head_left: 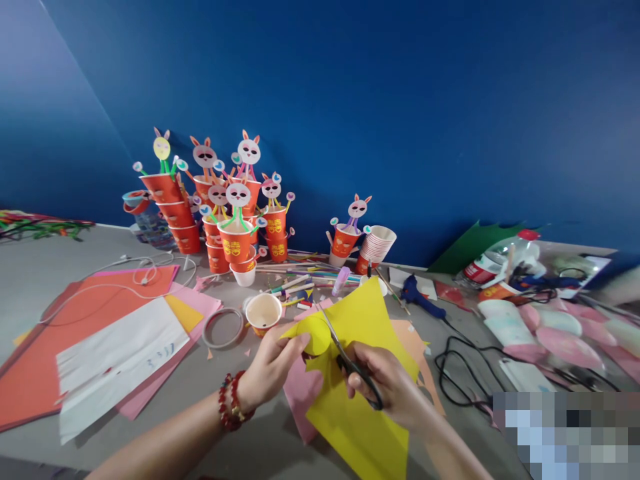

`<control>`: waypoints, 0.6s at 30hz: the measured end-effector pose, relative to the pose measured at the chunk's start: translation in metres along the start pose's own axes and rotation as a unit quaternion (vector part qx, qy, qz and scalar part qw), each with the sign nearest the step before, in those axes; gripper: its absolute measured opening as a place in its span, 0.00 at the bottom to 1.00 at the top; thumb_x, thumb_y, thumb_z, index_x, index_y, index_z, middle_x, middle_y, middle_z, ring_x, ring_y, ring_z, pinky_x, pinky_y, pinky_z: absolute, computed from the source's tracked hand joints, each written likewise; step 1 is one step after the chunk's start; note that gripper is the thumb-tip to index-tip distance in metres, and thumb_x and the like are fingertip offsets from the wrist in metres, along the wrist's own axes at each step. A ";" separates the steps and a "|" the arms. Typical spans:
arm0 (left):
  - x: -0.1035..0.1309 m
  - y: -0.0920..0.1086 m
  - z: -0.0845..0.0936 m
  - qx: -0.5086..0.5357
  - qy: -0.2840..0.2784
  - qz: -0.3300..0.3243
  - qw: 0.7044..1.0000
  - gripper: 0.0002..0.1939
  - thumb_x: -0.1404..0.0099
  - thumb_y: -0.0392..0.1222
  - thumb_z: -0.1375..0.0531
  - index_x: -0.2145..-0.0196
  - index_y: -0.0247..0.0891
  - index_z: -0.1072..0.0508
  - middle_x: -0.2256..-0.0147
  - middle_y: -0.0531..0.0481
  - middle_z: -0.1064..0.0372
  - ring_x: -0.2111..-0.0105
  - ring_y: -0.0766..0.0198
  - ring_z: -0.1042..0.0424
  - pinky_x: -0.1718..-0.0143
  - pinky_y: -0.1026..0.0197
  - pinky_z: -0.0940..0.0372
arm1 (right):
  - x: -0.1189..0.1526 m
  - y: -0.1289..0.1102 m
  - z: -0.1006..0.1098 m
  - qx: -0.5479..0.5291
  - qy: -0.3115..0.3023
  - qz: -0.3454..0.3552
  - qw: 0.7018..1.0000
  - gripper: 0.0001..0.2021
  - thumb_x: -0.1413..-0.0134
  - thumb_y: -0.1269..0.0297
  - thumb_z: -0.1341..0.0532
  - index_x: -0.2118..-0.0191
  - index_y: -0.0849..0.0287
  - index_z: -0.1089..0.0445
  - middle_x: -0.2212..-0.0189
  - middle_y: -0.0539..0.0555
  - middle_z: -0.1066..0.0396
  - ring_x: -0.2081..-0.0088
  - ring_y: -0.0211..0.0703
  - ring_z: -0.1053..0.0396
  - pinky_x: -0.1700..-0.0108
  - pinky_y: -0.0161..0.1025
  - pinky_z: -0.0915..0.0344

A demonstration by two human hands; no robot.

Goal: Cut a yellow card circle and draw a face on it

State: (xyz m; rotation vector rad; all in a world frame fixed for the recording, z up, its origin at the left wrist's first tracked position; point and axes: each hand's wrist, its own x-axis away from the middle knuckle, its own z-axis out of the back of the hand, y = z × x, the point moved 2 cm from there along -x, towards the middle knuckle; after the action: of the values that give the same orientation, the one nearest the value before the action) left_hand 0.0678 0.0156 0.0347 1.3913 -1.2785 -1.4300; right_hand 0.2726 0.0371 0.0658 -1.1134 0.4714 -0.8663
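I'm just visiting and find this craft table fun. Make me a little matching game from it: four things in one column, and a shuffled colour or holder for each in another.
Things:
1. Scissors
2. Yellow paper
3. Glue gun
4. Wrist beads

Colours and holders:
A. Pinched by the left hand
B. Red
C. Held in the right hand
D. Mostly blue

Pairs: 1-C, 2-A, 3-D, 4-B
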 end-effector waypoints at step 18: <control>-0.002 0.001 0.001 -0.025 -0.001 -0.006 1.000 0.17 0.27 0.47 0.46 0.70 0.34 0.28 0.71 0.50 0.32 0.71 0.65 0.34 0.67 0.65 0.37 | 0.000 0.003 0.001 -0.013 -0.004 -0.026 1.000 0.20 0.47 0.45 0.38 0.73 0.56 0.40 0.78 0.51 0.30 0.75 0.39 0.33 0.74 0.32 0.39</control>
State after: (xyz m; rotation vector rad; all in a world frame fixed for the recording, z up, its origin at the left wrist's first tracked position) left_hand 0.0671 0.0169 0.0362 1.3671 -1.2289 -1.4622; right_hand 0.2742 0.0384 0.0629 -1.1565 0.4502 -0.9036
